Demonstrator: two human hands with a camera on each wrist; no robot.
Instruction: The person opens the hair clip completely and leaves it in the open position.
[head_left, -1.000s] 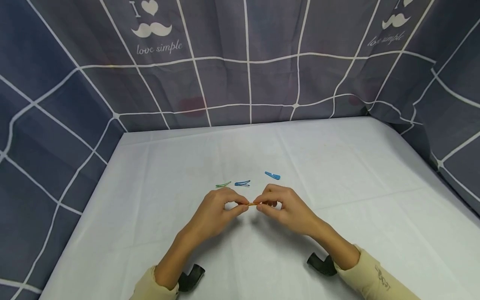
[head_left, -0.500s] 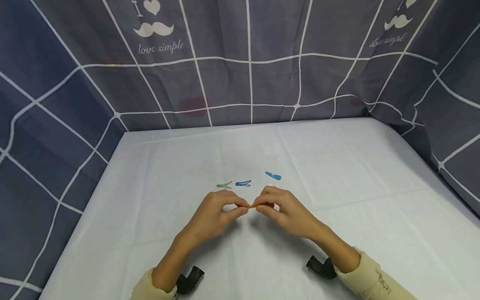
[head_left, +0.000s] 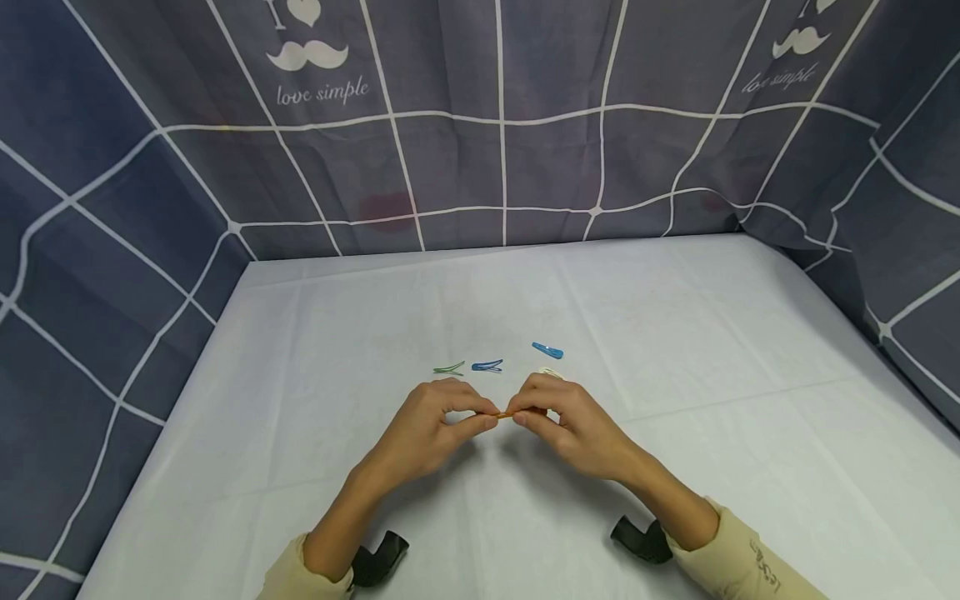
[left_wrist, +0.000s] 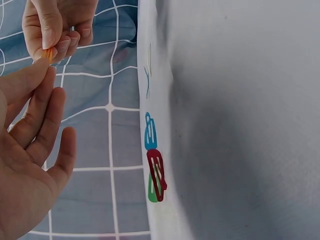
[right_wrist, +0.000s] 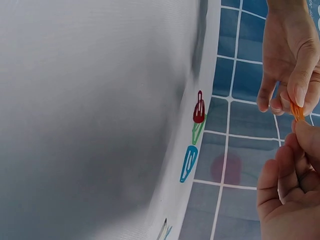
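An orange snap hair clip (head_left: 504, 415) is pinched at its two ends above the table, between my left hand (head_left: 427, 429) and my right hand (head_left: 573, 425). Thumb and fingertips of each hand cover most of it; an orange strip shows in the right wrist view (right_wrist: 298, 111). Beyond the hands on the cloth lie a green clip (head_left: 449, 368) and a blue clip (head_left: 487, 366), both with arms spread. A second blue clip (head_left: 548, 350) lies farther right. Behind the right hand a pale clip (head_left: 551, 372) is partly hidden. Both wrist views show a red clip (left_wrist: 157, 172) overlapping the green one.
A white cloth (head_left: 337, 333) covers the table. Dark grey curtains with white grid lines (head_left: 450, 167) hang along its back and sides. Black curved pieces (head_left: 382, 560) sit by both wrists, next to the sleeves.
Both hands keep the orange clip in nearly the same place, tilting it slightly. The pale clip behind the right hand has come into view as that hand dipped a little.
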